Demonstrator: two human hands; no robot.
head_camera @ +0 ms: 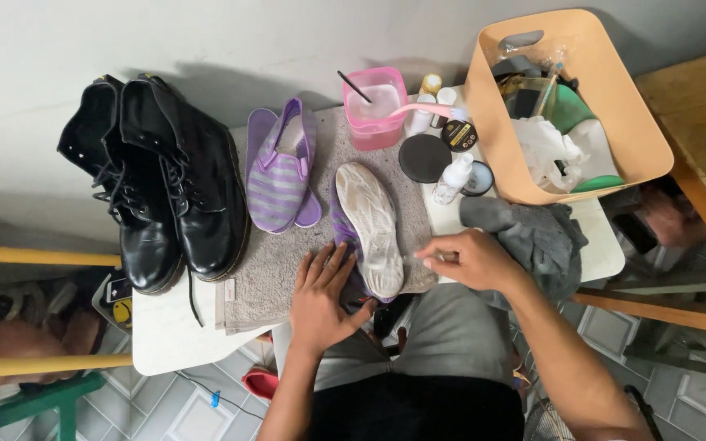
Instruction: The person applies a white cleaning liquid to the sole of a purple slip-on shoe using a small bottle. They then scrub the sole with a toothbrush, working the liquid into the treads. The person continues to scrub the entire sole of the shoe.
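Your left hand [320, 298] flat, open, pinning upturned slipper [372, 229] at desk's near edge; right hand [471, 260] pinched shut, contents unclear. Slipper light, floppy: grip sole edges.

Under your left hand [320, 298] lies a rough grey cloth towel [275, 269] on a smooth white worktop [165, 335], and the upturned shoe [369, 229] shows a scuffed, matt rubber sole over purple fabric. Beside it sit a soft striped purple cloth slipper [279, 175] and glossy black leather boots [165, 180]. Further back, you have a translucent pink plastic cup [377, 106] and a smooth matt peach plastic bin [565, 106].
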